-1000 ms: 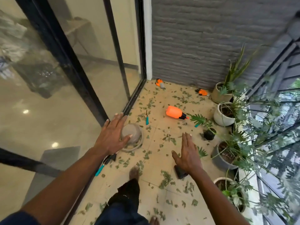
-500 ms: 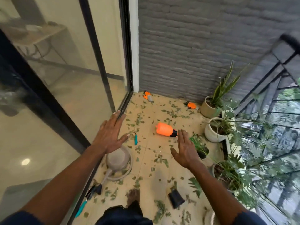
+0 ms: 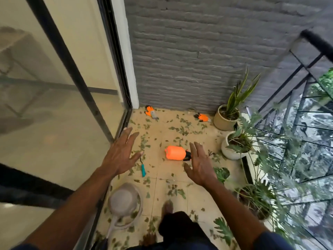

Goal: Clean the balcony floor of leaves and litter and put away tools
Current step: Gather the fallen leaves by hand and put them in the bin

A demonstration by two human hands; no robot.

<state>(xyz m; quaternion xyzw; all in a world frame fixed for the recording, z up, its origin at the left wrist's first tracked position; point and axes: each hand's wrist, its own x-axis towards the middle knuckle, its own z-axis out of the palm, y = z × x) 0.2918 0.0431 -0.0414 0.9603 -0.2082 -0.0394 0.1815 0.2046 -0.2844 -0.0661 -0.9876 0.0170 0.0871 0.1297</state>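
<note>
Green leaves (image 3: 177, 129) lie scattered over the beige balcony tiles. An orange spray bottle (image 3: 175, 153) lies on its side mid-floor. A teal-handled hand tool (image 3: 142, 168) lies left of it. Two orange gloves sit by the grey wall, one (image 3: 150, 111) near the door corner, the other (image 3: 203, 117) near a pot. A grey hat (image 3: 124, 200) rests on the floor below my left arm. My left hand (image 3: 121, 153) hovers with spread fingers, holding nothing. My right hand (image 3: 200, 166) is held out flat just right of the bottle, also empty.
A glass sliding door with black frame (image 3: 115, 56) bounds the left side. Potted plants (image 3: 225, 117) (image 3: 232, 148) line the right, beside a black railing (image 3: 306, 73). A grey brick wall (image 3: 198, 51) closes the far end. My foot (image 3: 167, 207) stands on the tiles.
The view has moved forward along the balcony; the hat and the black pot slid toward the frame's bottom. Both hands stayed spread and empty, now nearer the orange bottle.
</note>
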